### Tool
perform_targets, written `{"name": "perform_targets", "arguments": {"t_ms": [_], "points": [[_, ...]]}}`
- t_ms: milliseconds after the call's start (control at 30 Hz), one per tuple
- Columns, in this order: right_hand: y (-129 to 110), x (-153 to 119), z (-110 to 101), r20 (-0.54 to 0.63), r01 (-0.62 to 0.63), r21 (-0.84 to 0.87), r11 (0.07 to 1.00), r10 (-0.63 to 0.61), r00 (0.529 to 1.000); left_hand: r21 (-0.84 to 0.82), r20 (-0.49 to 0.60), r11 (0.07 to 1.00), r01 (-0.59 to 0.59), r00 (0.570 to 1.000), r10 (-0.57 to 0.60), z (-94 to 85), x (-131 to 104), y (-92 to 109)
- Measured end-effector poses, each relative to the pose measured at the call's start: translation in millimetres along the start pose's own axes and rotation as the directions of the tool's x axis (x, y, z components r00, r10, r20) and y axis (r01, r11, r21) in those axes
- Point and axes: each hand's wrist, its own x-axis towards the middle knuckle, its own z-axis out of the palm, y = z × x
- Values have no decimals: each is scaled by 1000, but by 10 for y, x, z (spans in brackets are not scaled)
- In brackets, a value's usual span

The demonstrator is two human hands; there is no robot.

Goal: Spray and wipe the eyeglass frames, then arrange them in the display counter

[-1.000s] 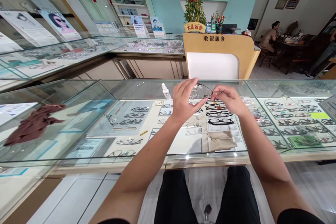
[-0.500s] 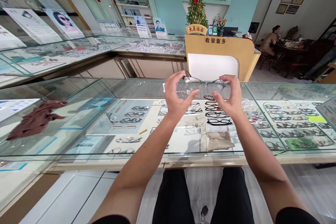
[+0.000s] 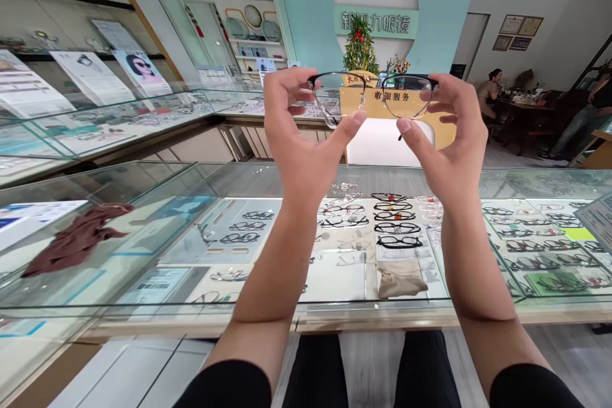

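A pair of eyeglasses (image 3: 374,80) with a dark upper rim and clear lenses is held up in front of me, above the glass counter. My left hand (image 3: 310,134) pinches its left side between thumb and fingers. On the other side, my right hand (image 3: 442,134) grips the right end, its thumb at the lower edge of the lens. Through the lenses the wooden cashier desk (image 3: 447,126) shows. Below the hands, rows of black-framed glasses (image 3: 399,241) lie inside the display case, beside a beige pouch (image 3: 401,279).
The glass display counter (image 3: 335,307) runs across in front of me, with more frames under its top. A brown cloth (image 3: 76,239) lies at the left. Standing cards (image 3: 88,80) line the far left counter. One person (image 3: 490,92) sits at the back right; another stands at the right edge.
Both hands have raised the eyeglasses and brought them closer to the camera. The view has tilted upward, showing more of the wall.
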Motion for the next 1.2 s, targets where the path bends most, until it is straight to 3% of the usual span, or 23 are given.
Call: {"name": "perform_targets", "arguments": {"t_ms": [233, 433, 633, 1200], "points": [[0, -69, -72, 68, -31, -101, 994, 38, 997, -108, -62, 994, 33, 997, -39, -21, -62, 142], [91, -73, -37, 92, -118, -152, 981, 133, 987, -79, -29, 989, 123, 992, -126, -8, -68, 84], [137, -67, -22, 97, -145, -124, 982, 157, 983, -107, -1, 987, 122, 992, -123, -11, -67, -18], [255, -46, -80, 94, -133, -107, 985, 144, 985, -155, 19, 984, 92, 996, -90, -72, -11, -28]]}}
